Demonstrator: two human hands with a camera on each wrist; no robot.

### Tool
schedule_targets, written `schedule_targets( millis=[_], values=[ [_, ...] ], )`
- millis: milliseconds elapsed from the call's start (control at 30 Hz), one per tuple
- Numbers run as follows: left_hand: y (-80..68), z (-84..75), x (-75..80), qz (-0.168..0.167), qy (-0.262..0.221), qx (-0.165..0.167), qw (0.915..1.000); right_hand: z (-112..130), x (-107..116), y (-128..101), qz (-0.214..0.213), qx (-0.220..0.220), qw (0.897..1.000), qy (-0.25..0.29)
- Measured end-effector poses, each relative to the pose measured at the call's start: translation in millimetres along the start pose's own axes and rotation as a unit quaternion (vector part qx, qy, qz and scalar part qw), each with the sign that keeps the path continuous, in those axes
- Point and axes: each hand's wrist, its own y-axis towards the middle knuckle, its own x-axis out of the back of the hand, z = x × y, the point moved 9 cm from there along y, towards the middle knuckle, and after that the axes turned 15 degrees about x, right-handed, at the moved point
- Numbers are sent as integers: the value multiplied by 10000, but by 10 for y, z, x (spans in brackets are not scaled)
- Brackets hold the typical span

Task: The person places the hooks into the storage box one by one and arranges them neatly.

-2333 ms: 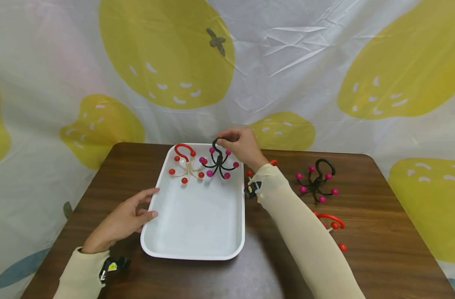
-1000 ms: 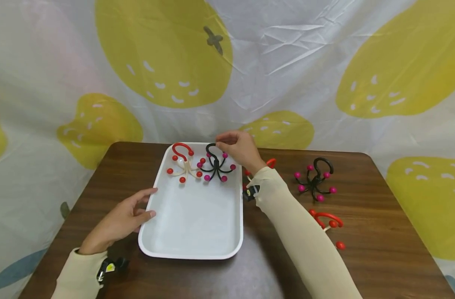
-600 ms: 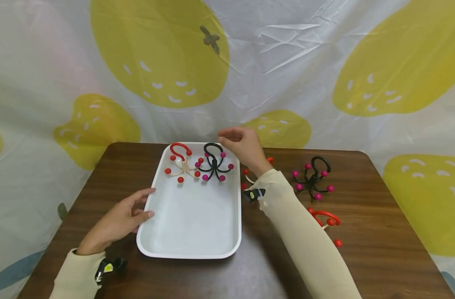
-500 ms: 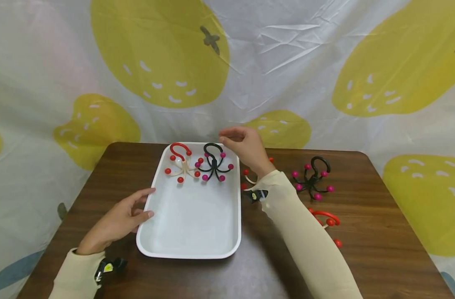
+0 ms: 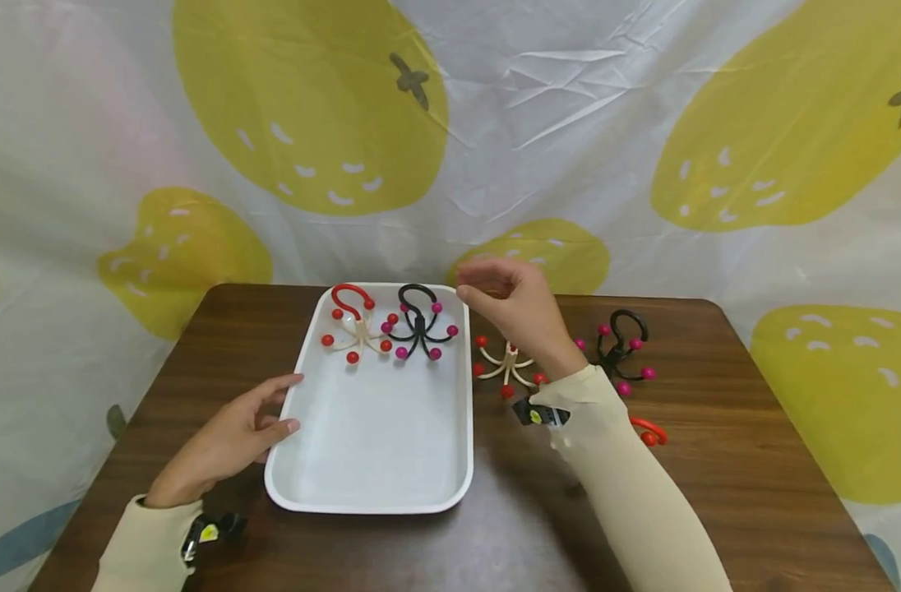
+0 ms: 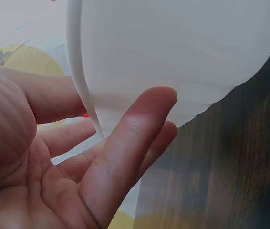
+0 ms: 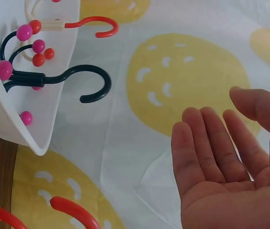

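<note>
White cloth printed with large yellow fruit shapes (image 5: 310,99) is hung behind a dark wooden surface (image 5: 717,493). On that surface a white tray (image 5: 369,485) is set lengthwise, and its left rim is touched by the left hand (image 5: 224,440), whose fingers (image 6: 135,133) are held straight and loose against the tray wall, nothing being gripped. At the far end of the tray two hook toys are laid side by side: a cream one with a red hook and red balls (image 5: 352,329) and a black one with pink balls (image 5: 418,325), the two almost touching. The right hand (image 5: 520,308) is held above the surface just right of the tray's far corner, its fingers (image 7: 211,143) relaxed and empty. Just below it, on the wood, another cream and red toy (image 5: 505,366) is seen, with a second black and pink toy (image 5: 622,349) farther right. A red hook (image 5: 649,429) is partly hidden by the right sleeve (image 5: 628,485).
</note>
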Motion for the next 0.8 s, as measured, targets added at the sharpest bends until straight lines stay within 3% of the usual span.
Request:
schedule_targets(
  millis=[300,800],
  values=[
    [16,11,3,7,23,46,10000,233,241,-280,-299,93,9993,217],
    [2,8,-12,48,-23,78,10000,448,783,-738,-189,166,9987,-436]
  ],
)
